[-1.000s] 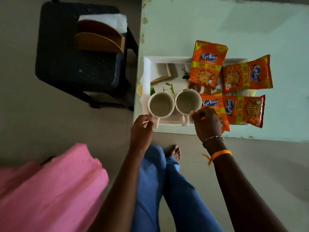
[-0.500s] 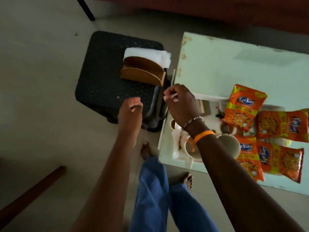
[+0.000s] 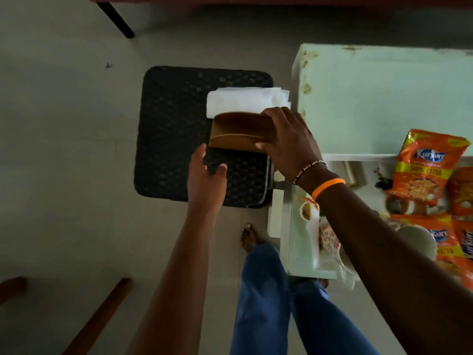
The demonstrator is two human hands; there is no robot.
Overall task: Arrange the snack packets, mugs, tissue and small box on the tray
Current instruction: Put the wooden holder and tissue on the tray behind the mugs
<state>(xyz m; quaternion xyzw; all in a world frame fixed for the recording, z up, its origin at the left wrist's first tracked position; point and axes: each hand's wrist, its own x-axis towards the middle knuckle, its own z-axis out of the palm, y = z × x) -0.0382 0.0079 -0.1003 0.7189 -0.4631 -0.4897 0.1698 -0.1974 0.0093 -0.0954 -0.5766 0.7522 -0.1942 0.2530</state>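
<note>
Gripping the wooden tissue holder (image 3: 239, 133), right hand (image 3: 289, 144); left hand (image 3: 206, 175) spread wide; packets (image 3: 426, 166) read "Kurkure".

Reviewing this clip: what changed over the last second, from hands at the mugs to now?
Both hands left the mugs and went left to the black stool. The right hand has closed on the brown wooden tissue holder with white tissues; the left hand hovers open beside it. The orange snack packets stayed on the white tray.

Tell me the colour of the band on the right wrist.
Orange: the wristband shows clearly in the head view, beside a thin beaded bracelet.
</note>
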